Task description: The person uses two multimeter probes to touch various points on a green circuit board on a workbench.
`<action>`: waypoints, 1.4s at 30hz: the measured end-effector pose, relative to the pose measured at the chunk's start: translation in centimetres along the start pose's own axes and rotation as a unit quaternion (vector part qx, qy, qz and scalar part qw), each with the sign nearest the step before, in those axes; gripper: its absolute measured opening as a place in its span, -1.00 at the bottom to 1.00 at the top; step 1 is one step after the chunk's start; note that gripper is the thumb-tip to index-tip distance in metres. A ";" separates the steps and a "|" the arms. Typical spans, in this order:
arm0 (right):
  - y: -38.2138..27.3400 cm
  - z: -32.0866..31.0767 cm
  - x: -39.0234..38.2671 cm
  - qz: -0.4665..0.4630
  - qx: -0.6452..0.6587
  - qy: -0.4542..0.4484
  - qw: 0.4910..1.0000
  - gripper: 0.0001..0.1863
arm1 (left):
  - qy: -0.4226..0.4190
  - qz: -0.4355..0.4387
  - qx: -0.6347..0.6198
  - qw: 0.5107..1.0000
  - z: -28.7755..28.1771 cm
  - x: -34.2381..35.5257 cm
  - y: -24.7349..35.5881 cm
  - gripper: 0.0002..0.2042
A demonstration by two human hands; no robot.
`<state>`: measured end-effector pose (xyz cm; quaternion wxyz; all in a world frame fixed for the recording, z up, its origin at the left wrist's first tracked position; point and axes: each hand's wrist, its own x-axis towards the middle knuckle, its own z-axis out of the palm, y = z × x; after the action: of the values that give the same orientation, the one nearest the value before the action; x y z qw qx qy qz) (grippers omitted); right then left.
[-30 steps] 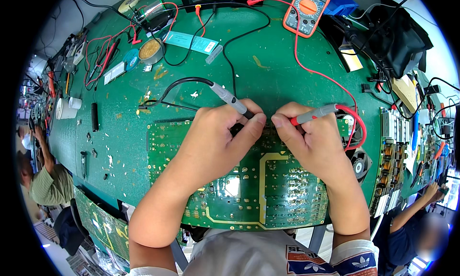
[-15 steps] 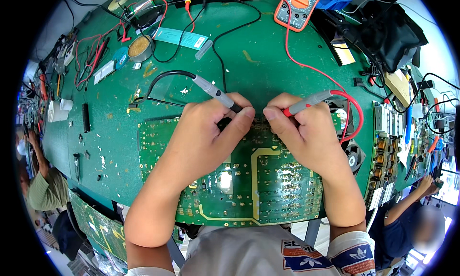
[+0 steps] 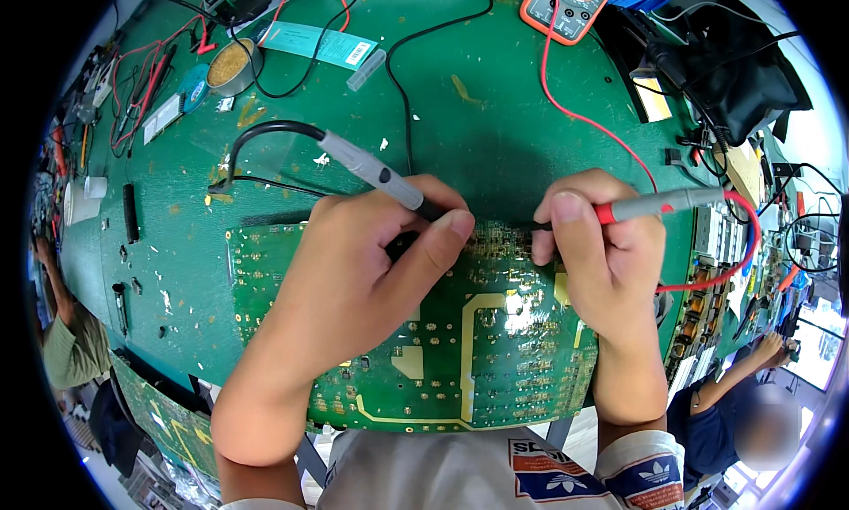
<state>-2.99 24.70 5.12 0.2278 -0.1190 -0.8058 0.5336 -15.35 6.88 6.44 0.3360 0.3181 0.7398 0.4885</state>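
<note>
The left fingers [image 3: 435, 252] pinch the grey-black probe [image 3: 367, 167] and the right fingers [image 3: 577, 231] the grey-red probe [image 3: 668, 204] over the circuit board [image 3: 442, 355] at the surface's [image 3: 504, 121] near edge, where a slipping tip could perhaps short the crowded joints [image 3: 508, 246].

Circuit board [image 3: 433, 364]: was green, banded in pale yellow. Left probe [image 3: 373, 170]: was grey and black, its lead [image 3: 274, 127] black. Right probe [image 3: 663, 204]: was grey and red, its lead [image 3: 757, 236] red. Multimeter [image 3: 570, 7]: was grey, bordered in orange. Tabletop [image 3: 504, 112]: was green, flecked with white.
</note>
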 end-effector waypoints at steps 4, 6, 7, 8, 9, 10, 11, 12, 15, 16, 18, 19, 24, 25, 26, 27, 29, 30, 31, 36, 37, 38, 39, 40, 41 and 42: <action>-0.2 -0.7 -0.3 -0.017 -0.023 -0.015 0.999 -0.93 | 0.015 0.049 -0.022 0.998 0.5 0.1 -1.1 -0.80; -0.4 -0.9 -0.2 -0.019 -0.014 -0.041 0.999 -0.93 | -0.007 0.044 -0.052 0.998 1.0 0.0 -0.9 -0.81; -0.3 -1.0 -0.1 -0.029 -0.028 -0.055 0.998 -0.93 | -0.017 0.040 -0.066 0.997 1.1 -0.1 -0.8 -0.81; -0.1 -1.1 0.0 -0.039 -0.043 -0.069 0.996 -0.93 | -0.026 0.029 -0.062 0.997 1.2 0.0 -0.8 -0.80; 0.1 -1.2 0.0 -0.038 -0.037 -0.065 0.996 -0.93 | -0.035 0.017 -0.058 0.998 1.3 0.1 -0.8 -0.80; 0.3 -1.3 -0.1 -0.036 -0.031 -0.062 0.997 -0.93 | -0.036 0.016 -0.055 0.998 1.3 0.2 -0.8 -0.79; 0.4 -1.4 -0.1 -0.038 -0.032 -0.059 0.997 -0.93 | -0.036 0.016 -0.052 0.998 1.3 0.3 -0.8 -0.79; 0.6 -1.4 -0.2 -0.039 -0.033 -0.057 0.997 -0.93 | -0.035 0.031 -0.040 0.998 1.4 0.3 -0.9 -0.79; 0.7 -1.4 -0.1 -0.063 -0.052 -0.084 0.993 -0.85 | -0.024 0.063 -0.016 0.998 1.5 0.2 -1.3 -0.78; 0.7 -1.4 -0.2 -0.061 -0.056 -0.085 0.993 -0.85 | -0.018 0.065 -0.016 0.998 1.6 0.1 -1.4 -0.78; 0.7 -1.4 -0.3 -0.059 -0.064 -0.086 0.992 -0.86 | -0.014 0.063 -0.016 0.998 1.7 0.1 -1.4 -0.77; 0.8 -1.4 -0.3 -0.063 -0.071 -0.090 0.991 -0.86 | -0.016 0.059 -0.018 0.998 1.7 0.1 -1.3 -0.77; 0.7 -1.6 -0.3 -0.064 -0.098 -0.102 0.988 -0.87 | -0.015 0.064 -0.032 0.997 1.7 0.0 -1.0 -0.78; 0.8 -1.5 -0.3 -0.066 -0.099 -0.103 0.988 -0.87 | -0.014 0.075 -0.019 0.997 1.6 0.1 -0.9 -0.78; 1.0 -1.5 -0.4 -0.067 -0.100 -0.105 0.987 -0.88 | -0.012 0.085 -0.008 0.996 1.7 0.0 -0.9 -0.78; 1.0 -1.5 -0.4 -0.070 -0.103 -0.107 0.986 -0.88 | 0.002 0.077 -0.021 0.997 1.8 0.1 -0.9 -0.80; 0.9 -1.5 -0.3 -0.077 -0.112 -0.111 0.984 -0.89 | 0.030 0.063 -0.047 0.996 2.2 0.2 -0.8 -0.79; 0.8 -1.6 -0.2 -0.082 -0.117 -0.114 0.983 -0.89 | 0.034 0.079 -0.043 0.995 2.3 0.3 -1.0 -0.80; 0.7 -1.6 -0.1 -0.081 -0.114 -0.111 0.984 -0.89 | 0.038 0.095 -0.039 0.994 2.4 0.3 -1.2 -0.81; 1.0 -0.9 -0.2 -0.079 -0.079 -0.067 0.991 -0.80 | 0.048 0.139 -0.010 0.989 2.5 0.3 -1.9 -0.84; 0.9 -0.8 -0.2 -0.079 -0.083 -0.064 0.991 -0.81 | 0.048 0.133 -0.013 0.990 2.6 0.2 -1.8 -0.85; 0.9 -0.8 -0.3 -0.078 -0.086 -0.060 0.991 -0.81 | 0.048 0.127 -0.014 0.991 2.6 0.2 -1.8 -0.85; 0.9 -0.8 -0.3 -0.078 -0.088 -0.057 0.991 -0.82 | 0.047 0.127 -0.008 0.991 2.6 0.2 -1.8 -0.85; 1.0 -0.8 -0.3 -0.080 -0.090 -0.058 0.991 -0.83 | 0.046 0.127 -0.003 0.991 2.6 0.2 -1.8 -0.85; 1.1 -0.8 -0.4 -0.082 -0.092 -0.060 0.991 -0.83 | 0.045 0.127 0.002 0.991 2.6 0.2 -1.7 -0.86; 1.1 -0.9 -0.4 -0.084 -0.094 -0.061 0.990 -0.84 | 0.041 0.116 0.005 0.992 2.6 0.2 -1.5 -0.86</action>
<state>-2.30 25.67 4.27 0.2101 -0.0391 -0.8716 0.4411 -13.60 7.84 4.19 0.2449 0.3830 0.7133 0.5334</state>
